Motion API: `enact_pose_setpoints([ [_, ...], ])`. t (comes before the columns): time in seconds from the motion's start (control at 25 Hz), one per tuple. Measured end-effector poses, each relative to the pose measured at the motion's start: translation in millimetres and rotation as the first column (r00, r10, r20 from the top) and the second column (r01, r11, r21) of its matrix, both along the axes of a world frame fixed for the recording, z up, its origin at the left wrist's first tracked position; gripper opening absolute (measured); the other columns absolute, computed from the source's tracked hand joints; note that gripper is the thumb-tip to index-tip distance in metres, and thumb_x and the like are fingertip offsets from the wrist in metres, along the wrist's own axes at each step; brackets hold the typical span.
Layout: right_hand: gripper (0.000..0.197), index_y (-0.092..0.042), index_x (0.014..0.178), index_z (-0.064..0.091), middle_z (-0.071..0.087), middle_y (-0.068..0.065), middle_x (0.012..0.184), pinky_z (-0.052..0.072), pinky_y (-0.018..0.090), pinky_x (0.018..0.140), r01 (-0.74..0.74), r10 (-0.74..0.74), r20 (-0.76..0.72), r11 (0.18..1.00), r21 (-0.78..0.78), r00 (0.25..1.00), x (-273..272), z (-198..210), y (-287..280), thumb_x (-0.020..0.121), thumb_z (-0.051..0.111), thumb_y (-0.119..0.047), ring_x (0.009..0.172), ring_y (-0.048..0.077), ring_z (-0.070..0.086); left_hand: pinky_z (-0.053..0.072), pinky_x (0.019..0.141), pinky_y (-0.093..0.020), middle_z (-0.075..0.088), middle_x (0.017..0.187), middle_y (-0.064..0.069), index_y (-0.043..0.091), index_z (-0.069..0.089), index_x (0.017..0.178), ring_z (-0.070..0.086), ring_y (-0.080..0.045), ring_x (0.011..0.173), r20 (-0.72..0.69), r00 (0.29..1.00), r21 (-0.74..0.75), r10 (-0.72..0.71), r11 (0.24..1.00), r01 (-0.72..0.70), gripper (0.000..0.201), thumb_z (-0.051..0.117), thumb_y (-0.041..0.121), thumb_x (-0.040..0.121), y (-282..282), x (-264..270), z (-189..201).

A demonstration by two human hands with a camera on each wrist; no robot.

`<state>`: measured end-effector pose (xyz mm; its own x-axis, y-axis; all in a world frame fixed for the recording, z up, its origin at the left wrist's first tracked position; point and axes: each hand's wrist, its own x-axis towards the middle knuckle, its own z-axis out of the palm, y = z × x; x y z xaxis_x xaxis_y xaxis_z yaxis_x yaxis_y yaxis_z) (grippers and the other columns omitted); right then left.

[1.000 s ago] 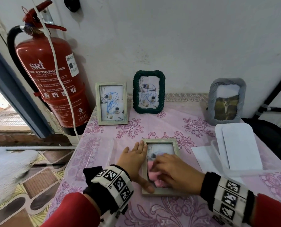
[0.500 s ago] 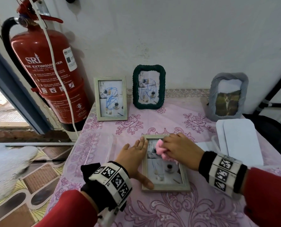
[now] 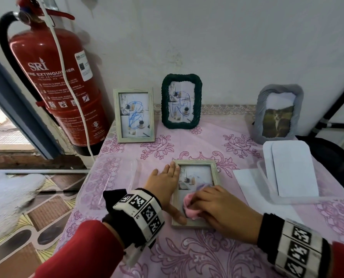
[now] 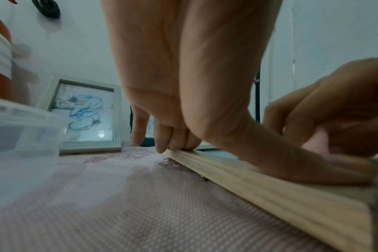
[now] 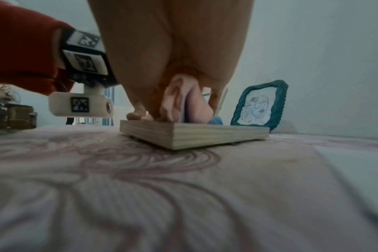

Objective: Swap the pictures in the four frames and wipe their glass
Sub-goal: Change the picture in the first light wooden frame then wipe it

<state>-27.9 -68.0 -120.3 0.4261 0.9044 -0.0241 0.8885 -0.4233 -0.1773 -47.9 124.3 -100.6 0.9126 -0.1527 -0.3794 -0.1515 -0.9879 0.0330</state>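
Note:
A pale wooden frame (image 3: 196, 162) (image 4: 281, 194) (image 5: 196, 134) lies flat on the pink flowered tablecloth (image 3: 197, 255). My left hand (image 3: 164, 184) lies flat along its left edge, fingers straight, thumb (image 4: 296, 163) pressed on the near rail. My right hand (image 3: 223, 212) grips a pink cloth (image 3: 190, 205) (image 5: 177, 100) and presses it on the lower part of the glass. Against the wall stand a second pale frame (image 3: 134, 115) (image 4: 86, 117) and a dark green frame (image 3: 181, 101) (image 5: 260, 105), both with blue scribbles on the glass, and a grey frame (image 3: 278, 113) holding a cat picture.
A red fire extinguisher (image 3: 53, 81) hangs left of the table, with a white cord down its front. A clear plastic box (image 3: 111, 177) sits left of my left hand. Another clear box (image 3: 267, 189) with white sheets (image 3: 293, 169) is at the right. The table's left edge drops to a tiled floor.
My right hand has drawn the pink cloth back down the glass from the frame's top to its lower part. The left hand has stayed on the frame's left edge.

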Motion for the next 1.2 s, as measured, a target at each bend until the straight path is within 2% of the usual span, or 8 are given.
enact_pose_setpoints([
  [0.12, 0.023, -0.035, 0.089, 0.065, 0.064, -0.018, 0.096, 0.052, 0.025, 0.079, 0.004, 0.008, 0.177, 0.998, -0.069, 0.984, 7, 6, -11, 0.081, 0.043, -0.035, 0.09, 0.005, 0.062, 0.004, 0.12, -0.043, -0.017, 0.156, -0.015, 0.002, -0.016, 0.146, -0.006, -0.023, 0.147, -0.009, 1.0, -0.02, -0.001, 1.0, 0.001, 0.137, 0.073, 0.062, 0.061, 1, -2, 1],
  [0.28, 0.026, -0.03, 0.094, 0.063, 0.062, -0.013, 0.101, 0.037, 0.027, 0.084, 0.095, -0.052, 0.277, 0.985, -0.143, 0.959, 34, 13, 3, 0.086, 0.038, -0.031, 0.091, 0.01, 0.059, 0.004, 0.119, -0.04, -0.018, 0.156, -0.013, 0.004, -0.016, 0.147, -0.006, -0.022, 0.147, 0.003, 1.0, -0.06, 0.001, 0.998, -0.001, 0.137, 0.074, 0.061, 0.061, 2, -3, -1],
  [0.36, 0.024, -0.024, 0.106, 0.057, 0.055, -0.007, 0.117, 0.031, 0.031, 0.091, 0.119, -0.085, 0.222, 0.983, -0.143, 0.971, 50, 10, 15, 0.094, 0.037, -0.03, 0.106, 0.015, 0.051, 0.004, 0.119, -0.04, -0.017, 0.157, -0.013, 0.004, -0.016, 0.147, -0.005, -0.021, 0.147, 0.006, 1.0, -0.065, 0.002, 0.998, -0.002, 0.136, 0.073, 0.061, 0.061, 3, -3, -1],
  [0.52, 0.025, -0.021, 0.112, 0.058, 0.051, -0.003, 0.121, 0.027, 0.03, 0.093, 0.195, -0.192, 0.054, 0.978, -0.071, 0.98, 62, 6, 36, 0.094, 0.043, -0.029, 0.114, 0.016, 0.045, 0.004, 0.119, -0.039, -0.016, 0.157, -0.013, 0.004, -0.014, 0.147, -0.006, -0.022, 0.147, 0.007, 1.0, -0.052, -0.007, 0.999, 0.007, 0.134, 0.073, 0.061, 0.062, 1, -3, -1],
  [0.68, 0.03, -0.02, 0.121, 0.055, 0.049, -0.002, 0.127, 0.027, 0.034, 0.101, 0.114, -0.114, 0.0, 0.992, -0.05, 0.994, 37, 0, 37, 0.094, 0.043, -0.028, 0.117, 0.017, 0.041, 0.004, 0.119, -0.041, -0.014, 0.157, -0.016, 0.002, -0.011, 0.148, -0.006, -0.024, 0.147, 0.012, 1.0, 0.008, -0.024, 1.0, 0.024, 0.132, 0.072, 0.06, 0.063, -3, -1, 3],
  [0.88, 0.031, -0.022, 0.118, 0.058, 0.053, -0.005, 0.127, 0.025, 0.027, 0.105, 0.016, -0.012, -0.084, 0.999, 0.05, 0.996, 5, -6, 4, 0.094, 0.041, -0.03, 0.119, 0.014, 0.042, 0.004, 0.119, -0.04, -0.016, 0.156, -0.016, 0.001, -0.016, 0.146, -0.006, -0.023, 0.147, 0.005, 1.0, 0.01, -0.007, 1.0, 0.007, 0.133, 0.072, 0.06, 0.065, -3, -4, 5],
  [1.04, 0.031, -0.026, 0.116, 0.057, 0.054, -0.007, 0.121, 0.022, 0.029, 0.11, -0.004, 0.007, 0.057, 0.999, -0.04, 0.998, 18, 2, -14, 0.094, 0.036, -0.032, 0.118, 0.013, 0.044, 0.005, 0.12, -0.04, -0.017, 0.156, -0.016, 0.001, -0.016, 0.146, -0.005, -0.022, 0.147, -0.001, 1.0, 0.004, -0.016, 1.0, 0.016, 0.135, 0.072, 0.061, 0.063, -3, -4, 6],
  [1.2, 0.023, -0.023, 0.107, 0.062, 0.061, -0.005, 0.108, 0.034, 0.033, 0.106, 0.026, -0.002, 0.221, 0.994, -0.107, 0.975, 39, 6, -12, 0.091, 0.047, -0.028, 0.102, 0.017, 0.057, 0.003, 0.119, -0.039, -0.018, 0.156, -0.014, 0.004, -0.017, 0.146, -0.007, -0.021, 0.147, -0.008, 1.0, -0.045, -0.015, 0.999, 0.015, 0.134, 0.072, 0.061, 0.064, 0, -5, 4],
])
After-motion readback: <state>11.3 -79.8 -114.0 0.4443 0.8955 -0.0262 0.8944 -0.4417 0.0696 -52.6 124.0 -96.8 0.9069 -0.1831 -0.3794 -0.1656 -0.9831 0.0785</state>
